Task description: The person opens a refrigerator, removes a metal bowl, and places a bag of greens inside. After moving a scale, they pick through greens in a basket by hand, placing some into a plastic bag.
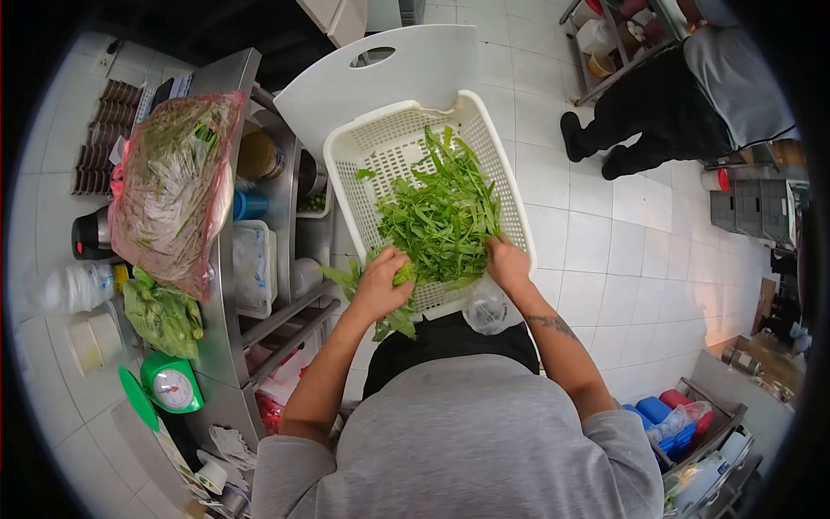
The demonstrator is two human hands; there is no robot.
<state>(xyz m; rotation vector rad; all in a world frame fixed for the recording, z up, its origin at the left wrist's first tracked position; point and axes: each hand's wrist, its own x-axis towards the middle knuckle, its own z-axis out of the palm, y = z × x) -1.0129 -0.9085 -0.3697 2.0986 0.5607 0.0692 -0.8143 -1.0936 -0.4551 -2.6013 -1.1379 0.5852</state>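
A white perforated basket (335, 160) sits before me, with a heap of leafy greens (437, 212) in its middle and right side. At the basket's near left edge, my left hand (383, 284) is closed around a bunch of greens, whose leaves stick out on both sides and hang below the hand. My right hand (507, 262) reaches over the near right rim, fingers closed at the edge of the heap; leaves partly hide the fingertips. Close to my right wrist is a clear plastic bag (489, 310).
Behind the basket is a white chair back (389, 65). A steel counter (226, 346) on the left carries a pink bag of greens (173, 190), a green bag of vegetables (162, 316) and a green scale (173, 389). Another person (674, 99) stands at the upper right near shelves.
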